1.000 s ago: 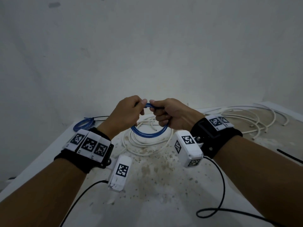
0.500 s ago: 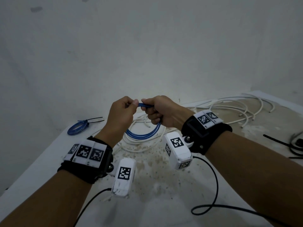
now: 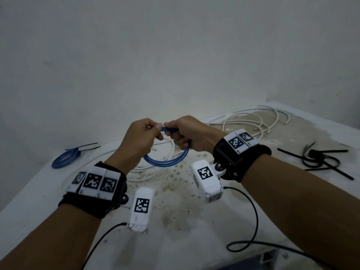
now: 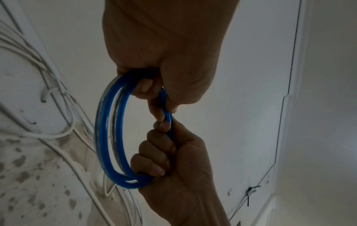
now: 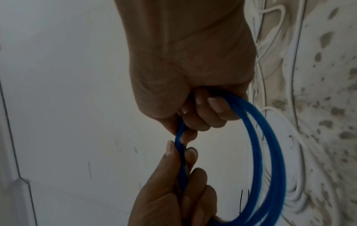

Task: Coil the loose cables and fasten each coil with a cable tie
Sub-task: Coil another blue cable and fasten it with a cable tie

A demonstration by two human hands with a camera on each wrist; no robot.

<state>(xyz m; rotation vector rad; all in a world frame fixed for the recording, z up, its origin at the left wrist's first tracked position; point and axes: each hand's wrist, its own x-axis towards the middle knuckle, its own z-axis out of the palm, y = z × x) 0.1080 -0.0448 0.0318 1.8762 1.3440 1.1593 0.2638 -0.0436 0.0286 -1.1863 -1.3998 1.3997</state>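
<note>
A small blue cable coil [image 3: 165, 162] of several loops hangs in the air above the stained white table [image 3: 175, 230]. Both hands hold its top, close together. My left hand [image 3: 153, 131] pinches the strands between thumb and forefinger. My right hand [image 3: 175, 133] has its fingers curled round the bundle just to the right. In the left wrist view the blue coil [image 4: 108, 130] hangs to the left of my left hand [image 4: 154, 97] and my right hand [image 4: 166, 145]. The right wrist view shows my right hand [image 5: 193, 119] above my left hand [image 5: 179, 160], with the coil [image 5: 270, 145] to their right.
A second blue coil [image 3: 64, 156], tied with a black cable tie, lies at the table's far left. Loose white cables [image 3: 155, 172] sprawl under the hands, and more white cable [image 3: 253, 121] lies at the back right. Several black cable ties [image 3: 319, 158] lie at the right. A wall stands close behind.
Both hands keep their grip on the coil's top and have shifted only slightly. My head has turned, bringing the black cable ties at the right into view.
</note>
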